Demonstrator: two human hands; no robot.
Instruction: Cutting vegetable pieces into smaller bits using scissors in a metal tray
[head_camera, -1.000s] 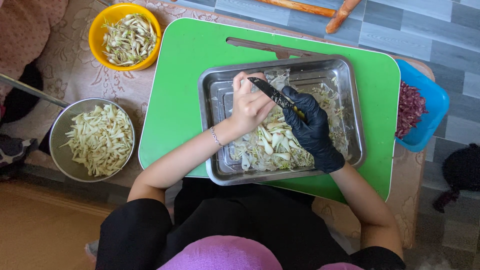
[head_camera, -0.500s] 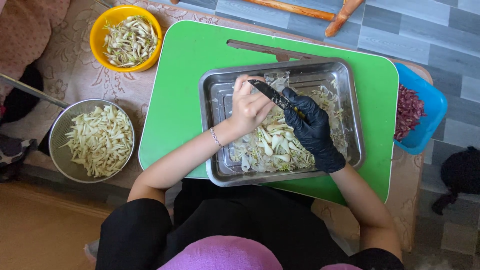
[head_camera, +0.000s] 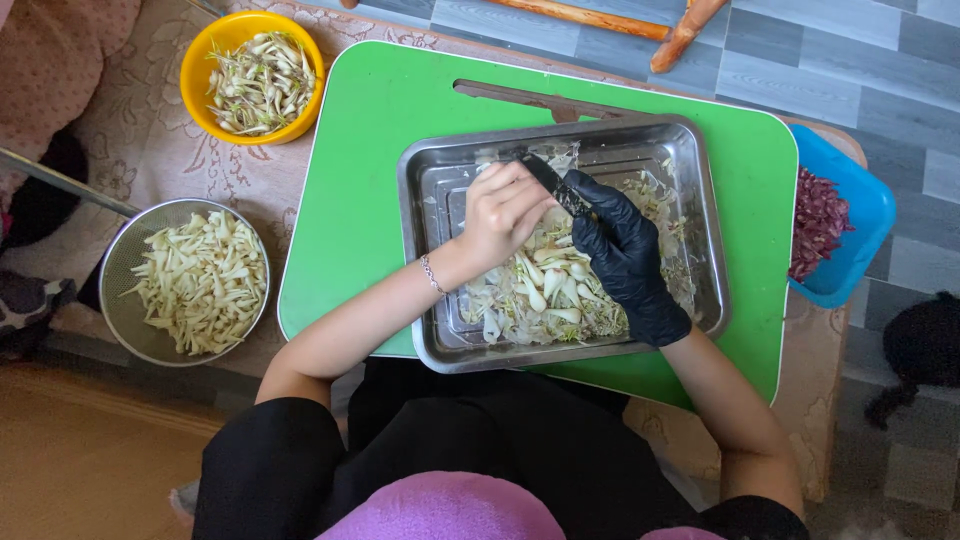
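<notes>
Head view. One steel tray (head_camera: 440, 180) centred on one green board (head_camera: 350, 150). One knife (head_camera: 556, 185) above tray's far half, long axis diagonal, tip toward far-left corner. Gloved right hand (head_camera: 625, 255) clenched round knife handle. Bare left hand (head_camera: 503, 208) pinches pale piece at blade. Three bowls: yellow (head_camera: 195, 70), steel (head_camera: 115, 265), blue (head_camera: 860, 205).

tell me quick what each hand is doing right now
Left hand: bare, fingers closed on a small pale vegetable piece over the metal tray.
Right hand: black glove, shut on a dark knife.
</notes>
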